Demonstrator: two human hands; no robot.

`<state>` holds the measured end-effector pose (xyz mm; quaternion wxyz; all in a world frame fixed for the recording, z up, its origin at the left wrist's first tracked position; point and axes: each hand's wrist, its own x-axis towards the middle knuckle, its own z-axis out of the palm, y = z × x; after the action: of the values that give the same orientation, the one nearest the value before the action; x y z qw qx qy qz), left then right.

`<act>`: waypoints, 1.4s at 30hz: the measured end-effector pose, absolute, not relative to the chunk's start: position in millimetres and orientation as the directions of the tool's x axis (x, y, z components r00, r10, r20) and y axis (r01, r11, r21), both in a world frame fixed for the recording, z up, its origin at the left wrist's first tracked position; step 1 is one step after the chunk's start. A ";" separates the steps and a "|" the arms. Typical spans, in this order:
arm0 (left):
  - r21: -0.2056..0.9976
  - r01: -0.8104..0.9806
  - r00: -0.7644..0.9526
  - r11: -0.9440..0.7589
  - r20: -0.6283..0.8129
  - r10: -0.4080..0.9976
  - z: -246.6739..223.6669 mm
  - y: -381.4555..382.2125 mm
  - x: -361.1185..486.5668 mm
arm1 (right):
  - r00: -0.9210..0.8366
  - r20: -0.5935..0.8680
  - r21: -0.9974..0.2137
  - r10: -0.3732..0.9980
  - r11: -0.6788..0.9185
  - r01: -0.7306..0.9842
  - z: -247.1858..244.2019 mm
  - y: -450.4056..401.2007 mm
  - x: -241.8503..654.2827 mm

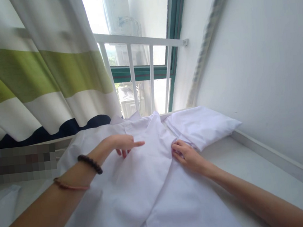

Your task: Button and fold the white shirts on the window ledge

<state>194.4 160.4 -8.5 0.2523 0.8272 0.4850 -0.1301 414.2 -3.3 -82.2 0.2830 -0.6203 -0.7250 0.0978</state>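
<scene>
A white coat (138,194) with a collar lies spread out in front of me, its collar end towards the window. One front panel lies folded across it in a slanting edge. My right hand (185,155) is closed, pinching the coat's fabric near the right side of the collar. Over the chest part hovers my left hand (124,144), one digit stretched out to the right and the others pointing down, apart; no cloth shows between them. Whether its fingertips touch the fabric I cannot tell. Beside the right hand lies a folded white cloth garment (201,124).
Under the garments is a pale surface (244,168) with a raised edge (278,161) along the right wall. A white railing (138,39) stands before the window at the back. A striped curtain (36,71) hangs at left. Something clear and plastic-like (1,205) lies at lower left.
</scene>
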 end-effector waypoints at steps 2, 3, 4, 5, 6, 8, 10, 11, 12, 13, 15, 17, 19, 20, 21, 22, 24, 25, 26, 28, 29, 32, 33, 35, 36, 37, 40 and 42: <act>0.224 0.817 0.564 -0.531 -0.122 0.817 -17.8 166.5 224.8 | -0.089 0.288 -0.369 0.953 0.197 0.908 -88.8 -5.8 413.4; 0.200 0.805 0.574 -0.558 -0.026 0.819 -24.6 167.2 236.4 | -0.087 0.286 -0.310 0.954 0.178 0.934 -91.4 -7.6 413.2; 0.179 0.795 0.581 -0.580 0.047 0.812 -32.7 166.6 244.8 | -0.079 0.282 -0.263 0.956 0.156 0.952 -93.6 -9.5 413.1; 0.162 0.784 0.593 -0.599 0.089 0.800 -41.8 165.2 249.7 | -0.069 0.276 -0.230 0.959 0.135 0.964 -95.3 -11.5 413.1; 0.139 0.773 0.608 -0.618 0.113 0.786 -51.3 163.6 251.2 | -0.063 0.268 -0.206 0.961 0.121 0.971 -96.4 -13.2 413.2; 0.106 0.761 0.632 -0.640 0.101 0.769 -69.8 160.9 245.9 | -0.061 0.254 -0.166 0.965 0.105 0.981 -97.1 -15.7 413.1; 0.096 0.767 0.633 -0.635 0.052 0.772 -85.0 159.8 234.0 | -0.065 0.248 -0.126 0.967 0.098 0.987 -96.3 -16.6 411.7; 0.099 0.774 0.626 -0.625 0.030 0.779 -90.5 159.7 227.4 | -0.071 0.245 -0.110 0.967 0.100 0.989 -95.5 -16.9 410.3; 0.105 0.782 0.616 -0.614 0.016 0.787 -94.5 159.4 221.1 | -0.080 0.239 -0.100 0.968 0.107 0.989 -94.7 -17.3 408.5; 0.109 0.787 0.610 -0.607 0.009 0.792 -97.0 159.0 215.4 | -0.092 0.231 -0.096 0.969 0.117 0.988 -93.8 -18.0 406.5; 0.117 0.792 0.604 -0.599 -0.009 0.797 -97.6 157.8 206.7 | -0.115 0.218 -0.112 0.969 0.142 0.984 -92.3 -20.9 402.8; 0.148 0.788 0.607 -0.597 -0.034 0.794 -91.8 157.9 202.1 | -0.133 0.220 -0.160 0.966 0.171 0.972 -91.6 -25.3 400.8; 0.229 0.793 0.592 -0.565 -0.067 0.803 -79.4 162.3 203.3 | -0.134 0.237 -0.246 0.962 0.193 0.950 -91.3 -29.3 401.5; 0.269 0.798 0.578 -0.539 -0.091 0.811 -71.0 166.7 206.8 | -0.117 0.246 -0.307 0.962 0.191 0.932 -91.1 -30.5 402.7; 0.328 0.805 0.554 -0.494 -0.121 0.824 -61.8 172.6 212.5 | -0.086 0.248 -0.376 0.965 0.178 0.909 -90.6 -30.6 404.2; 0.364 0.808 0.538 -0.463 -0.136 0.832 -52.5 179.5 220.3 | -0.045 0.243 -0.444 0.969 0.153 0.883 -89.8 -29.7 405.9; 0.520 0.774 0.496 -0.363 -0.140 0.857 -36.6 195.0 241.6 | 0.039 0.216 -0.543 0.976 0.086 0.835 -86.6 -24.7 408.5; 0.620 0.722 0.460 -0.308 -0.097 0.883 -31.3 202.3 254.1 | 0.073 0.198 -0.570 0.977 0.054 0.820 -84.2 -21.0 409.0; 0.655 0.693 0.455 -0.302 -0.072 0.888 -28.4 208.6 266.8 | 0.097 0.179 -0.582 0.979 0.025 0.813 -81.6 -17.0 408.9; 0.716 0.637 0.438 -0.286 -0.031 0.898 -29.5 217.4 290.4 | 0.128 0.134 -0.581 0.983 -0.026 0.813 -76.3 -9.7 407.1; 0.738 0.613 0.437 -0.282 -0.020 0.899 -32.9 219.8 299.9 | 0.134 0.112 -0.571 0.985 -0.047 0.820 -74.0 -6.9 405.8; 0.830 0.508 0.444 -0.228 -0.025 0.896 -48.0 222.3 313.3 | 0.136 0.088 -0.483 0.987 -0.077 0.872 -71.3 -3.9 403.3; 0.864 0.463 0.455 -0.199 -0.039 0.890 -52.8 222.9 312.4 | 0.128 0.091 -0.444 0.988 -0.075 0.893 -71.8 -4.5 403.4; 0.925 0.360 0.479 -0.119 -0.074 0.875 -59.8 225.7 304.2 | 0.117 0.083 -0.366 0.990 -0.078 0.927 -73.8 -6.9 405.1; 0.949 0.306 0.486 -0.071 -0.092 0.869 -62.1 228.0 298.2 | 0.121 0.067 -0.329 0.990 -0.092 0.940 -74.8 -8.1 406.2; 0.968 0.252 0.491 -0.023 -0.107 0.865 -63.8 230.7 291.9 | 0.132 0.044 -0.290 0.990 -0.114 0.950 -75.4 -9.1 407.2; 0.989 0.101 0.502 0.108 -0.145 0.853 -67.6 238.0 277.5 | 0.189 -0.021 -0.164 0.982 -0.190 0.968 -73.9 -9.3 407.8; 0.983 0.017 0.527 0.182 -0.163 0.834 -69.9 239.9 274.7 | 0.200 -0.064 -0.106 0.978 -0.206 0.973 -70.5 -7.9 406.4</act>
<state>274.7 239.9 -69.9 0.6689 0.5621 0.3786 0.3054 406.4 -7.9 -70.5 0.0212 -0.7743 -0.6297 0.0583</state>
